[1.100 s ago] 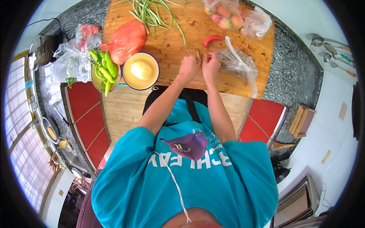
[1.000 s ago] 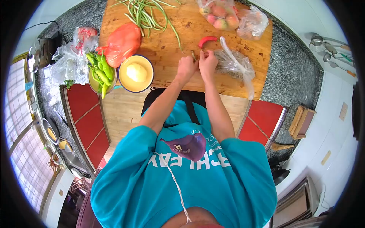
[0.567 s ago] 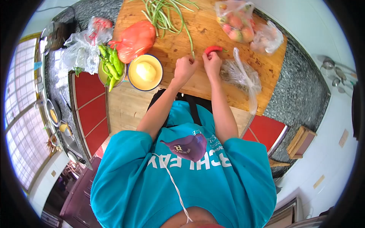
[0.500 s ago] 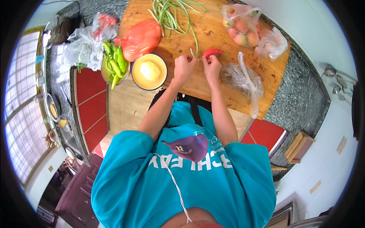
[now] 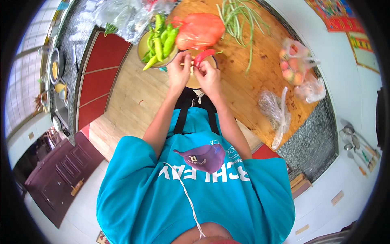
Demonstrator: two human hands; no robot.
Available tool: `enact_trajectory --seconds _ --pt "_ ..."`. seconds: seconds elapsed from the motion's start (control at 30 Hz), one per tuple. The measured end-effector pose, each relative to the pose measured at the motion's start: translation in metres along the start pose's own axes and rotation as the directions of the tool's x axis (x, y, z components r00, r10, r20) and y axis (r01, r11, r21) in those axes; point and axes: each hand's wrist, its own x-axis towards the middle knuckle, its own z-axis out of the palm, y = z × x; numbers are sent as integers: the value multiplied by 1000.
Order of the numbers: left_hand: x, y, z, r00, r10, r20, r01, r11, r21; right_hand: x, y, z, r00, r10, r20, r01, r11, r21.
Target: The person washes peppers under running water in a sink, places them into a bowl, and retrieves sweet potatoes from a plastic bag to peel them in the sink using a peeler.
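Observation:
A red chili pepper [image 5: 205,56] with a green stem is pinched in my right hand [image 5: 208,76], over a bowl. My left hand [image 5: 178,73] is closed beside it, fingertips together; what they hold, if anything, I cannot make out. Beneath both hands is the dark-rimmed yellowish bowl [image 5: 193,84], and my hands hide most of its inside. Left of it, another bowl [image 5: 143,48] is heaped with green peppers [image 5: 159,42]. A tied red plastic bag [image 5: 200,30] lies just beyond my hands.
Long green beans [image 5: 239,22] lie on the wooden board [image 5: 239,87]. To the right are a clear bag with dark contents [image 5: 271,106], a bag of round reddish fruit [image 5: 293,63] and another knotted bag [image 5: 310,88]. Crumpled plastic bags [image 5: 122,18] lie at upper left.
Both hands have moved left from the board to over the yellowish bowl, the right one carrying the red chili pepper. The view has turned, and my hands are closer together.

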Motion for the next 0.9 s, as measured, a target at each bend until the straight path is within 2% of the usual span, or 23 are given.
enact_trajectory --seconds 0.07,0.13,0.17,0.23,0.3,0.33,0.37,0.4,0.43,0.47,0.5,0.53,0.63,0.67,0.73,0.87,0.9 --pt "6 -9 -42 989 90 -119 -69 983 172 9 -9 32 994 -93 61 94 995 -15" --pt "13 -20 -83 937 241 -251 -157 936 314 13 -24 62 982 -48 183 56 998 -39" --pt "22 -27 -99 863 406 -300 -254 862 438 20 -25 75 980 -56 191 67 997 -47" --pt "37 -41 -129 853 380 -357 -134 821 554 30 -27 107 977 -123 177 149 978 -145" --pt "56 -58 -152 844 379 -379 -85 793 604 36 -28 130 985 -94 147 127 965 -228" --pt "69 -70 -157 955 81 -287 62 887 457 42 -28 136 991 -78 106 107 947 -304" --pt "84 -82 -161 970 -205 -131 237 916 324 47 -28 140 993 -64 95 93 936 -341" --pt "94 -99 -165 947 -319 -34 319 929 190 45 -28 147 998 -52 38 62 936 -346" --pt "103 -109 -167 923 -368 114 354 927 126 46 -27 151 999 -41 -8 36 943 -332" --pt "112 -119 -168 877 -399 268 396 916 67 46 -25 153 998 -27 -56 8 948 -319" --pt "119 -127 -168 914 -238 330 205 970 132 46 -24 154 996 -29 -84 1 948 -319" --pt "119 -135 -169 908 -235 346 203 971 126 44 -24 155 995 -24 -97 -9 944 -329" --pt "112 -149 -172 905 -276 323 317 945 -81 40 -33 160 992 5 -122 -42 953 -300" --pt "109 -156 -172 906 -272 324 317 944 -93 41 -34 161 993 0 -121 -37 950 -311" --pt "94 -147 -188 889 -297 348 372 912 -173 41 -47 169 994 -61 -96 30 956 -293" --pt "60 -130 -235 890 -396 225 435 886 -162 37 -63 195 993 -113 31 117 950 -291" --pt "49 -146 -247 902 -401 158 427 882 -200 35 -64 207 987 -151 59 161 954 -251"
